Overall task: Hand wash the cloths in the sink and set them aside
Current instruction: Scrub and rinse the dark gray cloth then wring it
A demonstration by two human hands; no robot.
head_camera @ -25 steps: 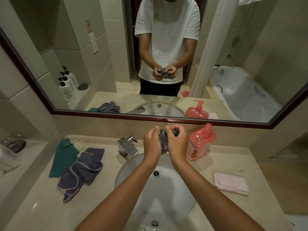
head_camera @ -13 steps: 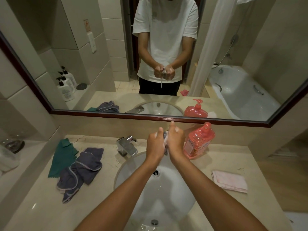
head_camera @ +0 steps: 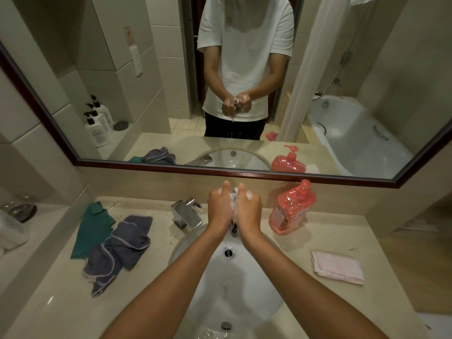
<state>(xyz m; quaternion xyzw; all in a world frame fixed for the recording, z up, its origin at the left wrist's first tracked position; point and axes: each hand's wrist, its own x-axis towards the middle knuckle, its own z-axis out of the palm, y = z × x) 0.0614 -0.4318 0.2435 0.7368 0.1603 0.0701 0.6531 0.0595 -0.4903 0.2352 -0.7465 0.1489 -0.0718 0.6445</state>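
Far left of the tabletop [head_camera: 342,231], at about nine o'clock from the sink [head_camera: 259,294], a green cloth [head_camera: 91,228] lies flat with a dark grey cloth [head_camera: 122,248] crumpled over its near edge; both look dry and unwashed. A chrome tap [head_camera: 187,212] stands at about eleven o'clock of the basin.

Over the back of the basin, at twelve o'clock, the left hand [head_camera: 220,206] and right hand [head_camera: 248,209] are pressed together, the grip of each clamped on a small dark cloth [head_camera: 234,228] whose tail hangs out below the palms. Compared with a second ago, when the cloth was bunched openly between the fingers and little lather showed, the hands have closed tight against each other, white suds now coat the knuckles, and drops are falling toward the drain hole [head_camera: 228,252]. Judgement: the action has passed from rubbing to squeezing out, so this cloth is near the end of its wash; a rinse may yet be needed, since foam remains.

Right of the hands, at about two o'clock, a red pump soap bottle [head_camera: 292,207] stands upright. At three o'clock a folded pink cloth [head_camera: 337,266] lies on the tabletop, likely already set aside. Two cloths at least appear outstanding.
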